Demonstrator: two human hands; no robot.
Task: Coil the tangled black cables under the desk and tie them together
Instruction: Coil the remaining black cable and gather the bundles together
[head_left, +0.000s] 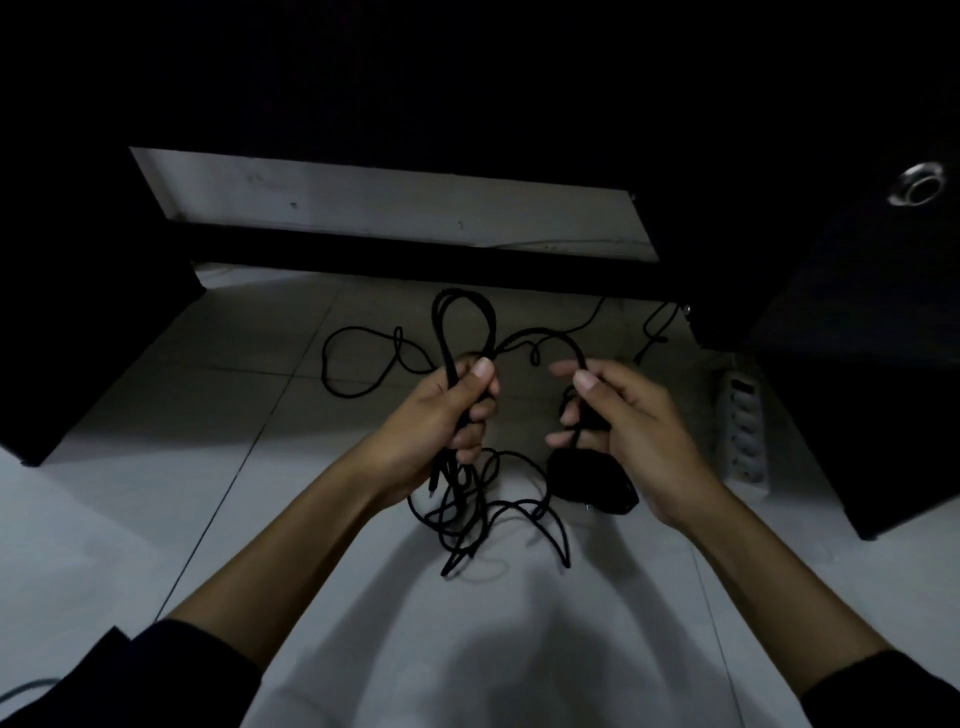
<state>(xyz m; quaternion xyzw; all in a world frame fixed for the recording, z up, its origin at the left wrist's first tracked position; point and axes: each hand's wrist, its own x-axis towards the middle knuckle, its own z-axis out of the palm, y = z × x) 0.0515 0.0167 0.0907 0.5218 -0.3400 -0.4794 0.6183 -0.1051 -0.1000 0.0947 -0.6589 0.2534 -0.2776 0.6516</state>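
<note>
A dark desk with black side panels (857, 395) fills the top and both edges of the frame, over a pale tiled floor (156, 499) that takes up the lower half. At the right, against the desk's side panel, lies a white multi-socket power strip (745, 426). In the middle of the frame are the tangled black cables (478, 509): several strands rise in a tall loop above the left hand (441, 415), more hang below it in a loose snarl, and further lengths trail across the tiles at centre left and run up towards the back of the desk. The left hand grips the gathered strands in a closed fist, thumb pressed over them. The right hand (618, 415), just right of centre, pinches a single strand between thumb and fingers, the other fingers loosely curled. Below it sits a small black block-shaped power adapter (587, 478), which seems to hang from that strand. The coiling looks only begun: a few loops are collected, much cable is still loose, and no tie shows anywhere, so gathering the rest and binding the bundle remain.
</note>
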